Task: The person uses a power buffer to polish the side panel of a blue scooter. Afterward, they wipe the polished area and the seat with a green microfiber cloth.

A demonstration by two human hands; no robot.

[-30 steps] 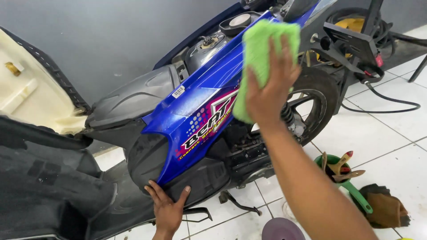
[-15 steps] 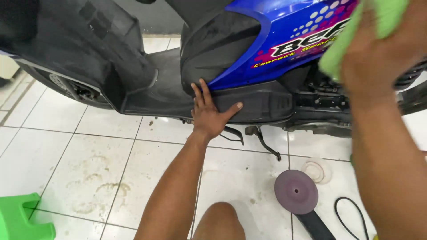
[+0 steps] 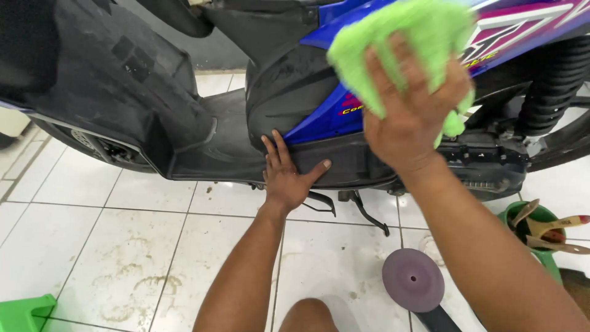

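Note:
A scooter stands side-on before me, with a blue side panel (image 3: 319, 117) and black lower bodywork (image 3: 344, 161). My right hand (image 3: 413, 110) presses a bright green microfibre cloth (image 3: 399, 43) flat against the blue panel, fingers spread over the cloth. My left hand (image 3: 287, 173) rests palm-down on the black lower skirt near the footboard (image 3: 224, 144), fingers apart, holding nothing. My knee (image 3: 307, 315) shows at the bottom edge.
White floor tiles (image 3: 110, 246) carry brownish stains. A round purple polishing pad on a black tool (image 3: 413, 280) lies on the floor at lower right. A green container with wooden-handled brushes (image 3: 544, 227) stands at right. A green stool corner (image 3: 24, 313) is at bottom left. The side stand (image 3: 369, 215) hangs below.
My right hand with the cloth has slid forward along the blue panel towards the scooter's front. My view has swung down and forward. The left hand stays on the black skirt.

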